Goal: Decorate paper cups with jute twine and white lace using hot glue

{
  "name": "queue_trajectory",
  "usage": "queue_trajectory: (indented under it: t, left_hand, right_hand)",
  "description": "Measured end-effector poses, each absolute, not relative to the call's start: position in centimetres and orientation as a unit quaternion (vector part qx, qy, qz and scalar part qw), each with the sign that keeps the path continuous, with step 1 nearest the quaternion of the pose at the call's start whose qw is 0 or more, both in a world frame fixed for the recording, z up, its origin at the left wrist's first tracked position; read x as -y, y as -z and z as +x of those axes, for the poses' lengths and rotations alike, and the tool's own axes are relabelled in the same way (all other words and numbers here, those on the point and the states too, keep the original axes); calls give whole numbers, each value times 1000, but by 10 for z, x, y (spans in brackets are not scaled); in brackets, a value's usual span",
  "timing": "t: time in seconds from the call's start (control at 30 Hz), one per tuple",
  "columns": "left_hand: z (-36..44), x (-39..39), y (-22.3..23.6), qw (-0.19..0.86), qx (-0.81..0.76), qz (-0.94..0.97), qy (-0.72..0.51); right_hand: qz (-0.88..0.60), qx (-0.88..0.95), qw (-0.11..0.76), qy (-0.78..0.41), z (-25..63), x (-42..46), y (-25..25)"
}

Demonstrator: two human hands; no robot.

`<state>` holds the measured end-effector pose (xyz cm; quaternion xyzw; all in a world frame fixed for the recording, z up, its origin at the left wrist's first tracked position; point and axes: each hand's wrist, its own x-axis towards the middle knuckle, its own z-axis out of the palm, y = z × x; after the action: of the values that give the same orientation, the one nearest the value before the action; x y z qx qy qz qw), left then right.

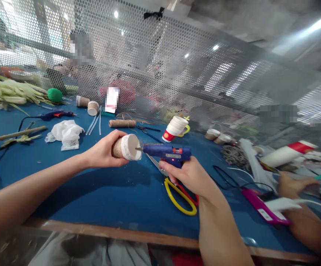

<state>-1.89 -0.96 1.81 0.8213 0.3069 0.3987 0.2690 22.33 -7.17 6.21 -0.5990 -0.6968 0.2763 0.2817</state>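
Work above one blue table (94, 199)
One pair of scissors (167, 185) lies below a blue glue gun (163, 150) clamped in the right hand (188, 173); a second gun (49, 115) rests at left. The left hand (102, 149) grips one twine-wrapped cup (126, 148) over the table's middle, its white end at the nozzle (140, 149). The held gun's label (173, 156) is unreadable.
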Motion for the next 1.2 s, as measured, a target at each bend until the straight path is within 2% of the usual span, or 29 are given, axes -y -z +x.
queue_trajectory:
  t: [0.27,0.43,0.73,0.83,0.97,1.2]
  left_hand:
    - [-14,8,-11,382,-298,747,-456]
    - [-11,10,-10,449,-278,695,-487]
    - [-9,16,-12,468,-249,691,-491]
    - [-9,15,-12,470,-256,689,-488]
    - [-10,14,-10,452,-274,694,-488]
    - [-11,7,-3,390,-306,729,-471]
  right_hand:
    - [-483,613,449,-435,223,62,-53]
    - [-462,542,453,-536,215,56,-45]
    - [-445,524,427,-587,204,55,-39]
    - [-452,547,426,-561,204,57,-40]
    - [-507,622,425,-419,208,60,-41]
    - [-596,683,345,-244,210,66,-48]
